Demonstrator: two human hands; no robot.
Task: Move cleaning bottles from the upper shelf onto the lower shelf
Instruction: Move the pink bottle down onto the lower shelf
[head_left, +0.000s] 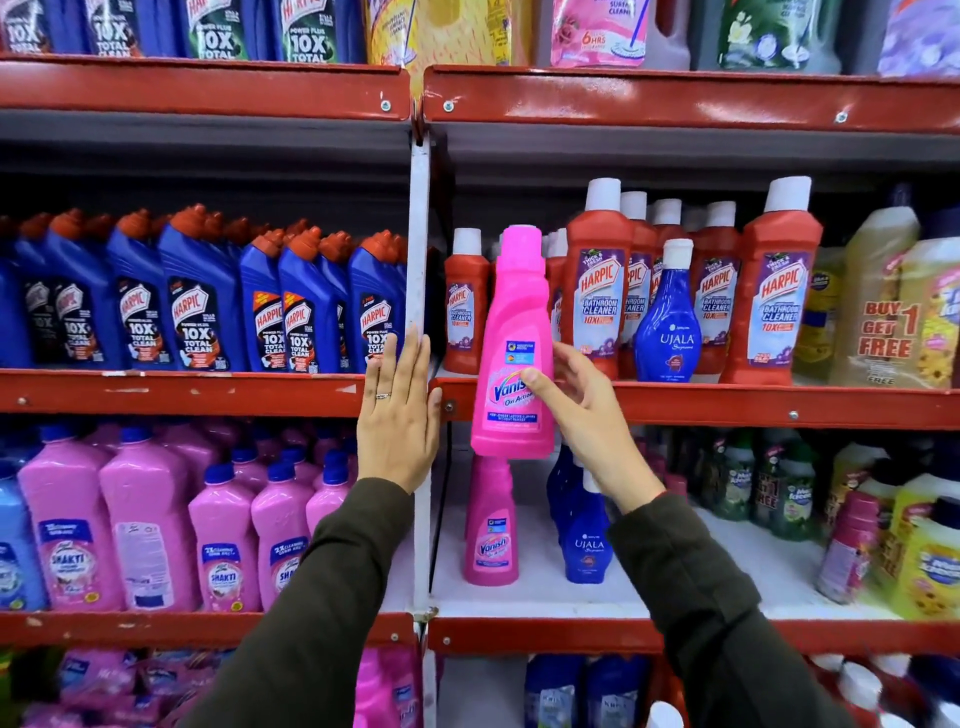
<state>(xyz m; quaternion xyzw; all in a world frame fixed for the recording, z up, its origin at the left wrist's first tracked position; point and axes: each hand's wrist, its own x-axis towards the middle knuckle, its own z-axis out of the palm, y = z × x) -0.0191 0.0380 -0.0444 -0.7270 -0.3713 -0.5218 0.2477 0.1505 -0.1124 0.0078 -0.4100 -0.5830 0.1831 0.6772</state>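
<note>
- I see the tall pink plastic Vanish bottle held upright in front of the red edge of the upper shelf, just right of the white metal upright post; its base hangs over the lower shelf bay, its cap reaches up among the shelf's stock.
- My right hand grips that bottle from its 3 o'clock side, thumb across the label front, fingers curled behind it.
- My left hand is spread flat, fingers together and straight, palm against the post and the red shelf edge at the bottle's 9 o'clock; a ring sits on one finger. It holds nothing.
- At 6 o'clock, a second pink Vanish bottle stands on the white lower shelf, with a blue Ujala bottle just beside it.
- At 3 o'clock on the upper shelf stand red Harpic bathroom cleaner bottles with white caps, and another blue Ujala bottle in front of them.
- At 9 o'clock, past the post, blue Harpic bottles with red caps fill the neighbouring bay.
</note>
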